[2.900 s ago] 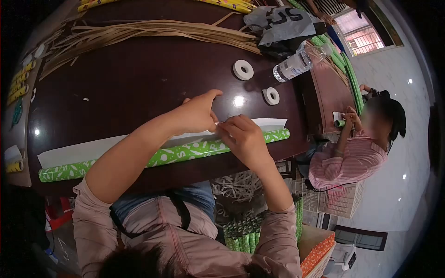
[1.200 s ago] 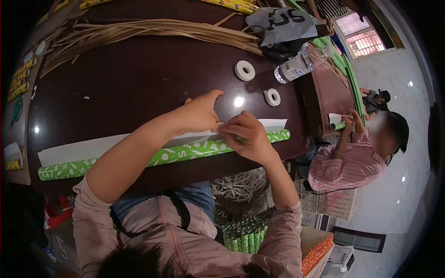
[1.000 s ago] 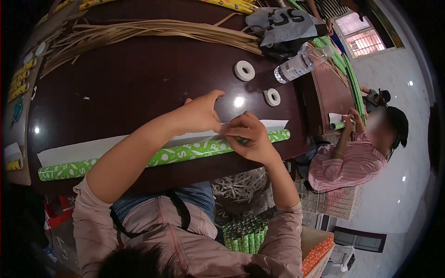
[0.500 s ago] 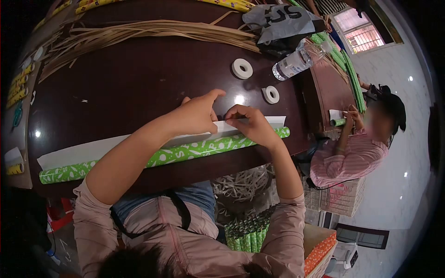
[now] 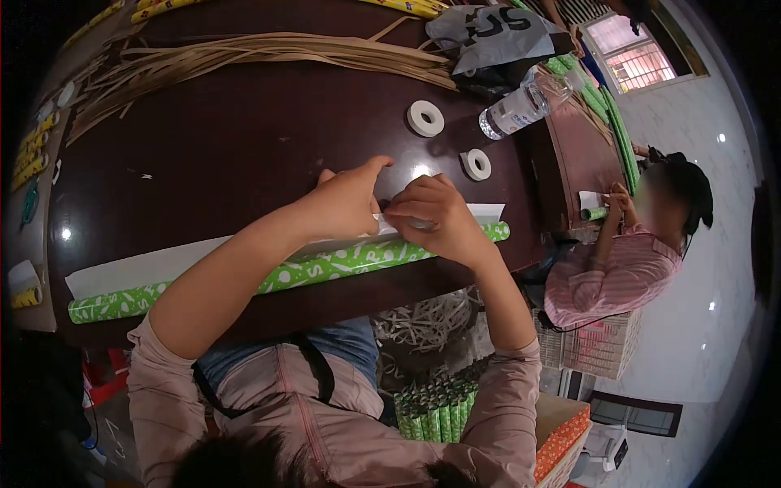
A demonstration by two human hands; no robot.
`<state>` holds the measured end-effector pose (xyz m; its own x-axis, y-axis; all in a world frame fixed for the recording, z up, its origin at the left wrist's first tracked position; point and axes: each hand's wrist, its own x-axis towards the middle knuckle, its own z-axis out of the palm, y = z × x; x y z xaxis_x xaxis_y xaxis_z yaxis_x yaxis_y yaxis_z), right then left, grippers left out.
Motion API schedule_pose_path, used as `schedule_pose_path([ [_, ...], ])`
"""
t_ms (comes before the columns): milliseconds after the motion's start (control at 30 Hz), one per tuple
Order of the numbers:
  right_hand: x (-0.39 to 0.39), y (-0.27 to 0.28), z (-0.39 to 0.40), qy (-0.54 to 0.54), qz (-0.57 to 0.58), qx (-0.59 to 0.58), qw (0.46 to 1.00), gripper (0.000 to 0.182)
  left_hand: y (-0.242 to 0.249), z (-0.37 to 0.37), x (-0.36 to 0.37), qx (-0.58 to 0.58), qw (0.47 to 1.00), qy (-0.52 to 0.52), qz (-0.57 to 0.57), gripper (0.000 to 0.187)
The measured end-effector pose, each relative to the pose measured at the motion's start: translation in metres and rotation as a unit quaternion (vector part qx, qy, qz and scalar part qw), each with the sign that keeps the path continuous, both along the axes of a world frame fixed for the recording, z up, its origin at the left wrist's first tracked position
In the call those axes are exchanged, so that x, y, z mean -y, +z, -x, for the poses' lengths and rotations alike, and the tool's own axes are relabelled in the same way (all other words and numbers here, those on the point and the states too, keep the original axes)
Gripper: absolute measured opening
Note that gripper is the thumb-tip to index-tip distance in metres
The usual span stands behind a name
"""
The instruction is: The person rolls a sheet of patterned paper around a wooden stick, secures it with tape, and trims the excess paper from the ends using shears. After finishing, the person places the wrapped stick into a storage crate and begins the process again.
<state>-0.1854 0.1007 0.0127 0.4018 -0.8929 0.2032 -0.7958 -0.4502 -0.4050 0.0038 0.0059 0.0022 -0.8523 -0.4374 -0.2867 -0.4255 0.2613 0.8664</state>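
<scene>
A long roll of green patterned wrapping paper [image 5: 350, 264] lies across the near side of the table, its white loose edge [image 5: 146, 264] standing up along the far side. At this edge, right of the roll's middle, my left hand [image 5: 346, 202] pinches the paper, one finger stretched outward. Close beside it, my right hand [image 5: 439, 218] is closed over the same edge with its fingers bent together. Whatever the right fingertips hold is hidden. Two white tape rolls, one larger [image 5: 414, 119] and one smaller [image 5: 468, 165], lie beyond my right hand.
Brown paper strips [image 5: 268, 50] stretch along the back of the dark table [image 5: 220, 146]. A water bottle [image 5: 514, 114] and a grey plastic bag [image 5: 496, 37] are at the back right. A co-worker [image 5: 610, 268] sits at the right. Green rolls [image 5: 435, 415] stand below the table.
My right hand has turned over and its fingers have curled in, moving slightly left toward my left hand. My left hand and the paper roll look almost unmoved.
</scene>
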Motion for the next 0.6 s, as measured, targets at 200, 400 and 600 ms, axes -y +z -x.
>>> schedule_pose_path([
  [200, 0.004, 0.002, 0.005, 0.015, 0.005, -0.016, 1.0, 0.018, -0.002, 0.003, 0.002, -0.002, 1.0, 0.001, -0.03, 0.098],
  [400, 0.01, -0.003, 0.009, 0.034, -0.007, 0.001, 0.999, 0.015, -0.005, 0.001, 0.002, -0.018, 0.999, -0.002, -0.037, 0.099],
  [600, 0.012, -0.002, 0.008, 0.042, -0.013, 0.016, 0.999, 0.014, -0.006, 0.002, 0.002, -0.02, 0.999, 0.0, -0.044, 0.1],
])
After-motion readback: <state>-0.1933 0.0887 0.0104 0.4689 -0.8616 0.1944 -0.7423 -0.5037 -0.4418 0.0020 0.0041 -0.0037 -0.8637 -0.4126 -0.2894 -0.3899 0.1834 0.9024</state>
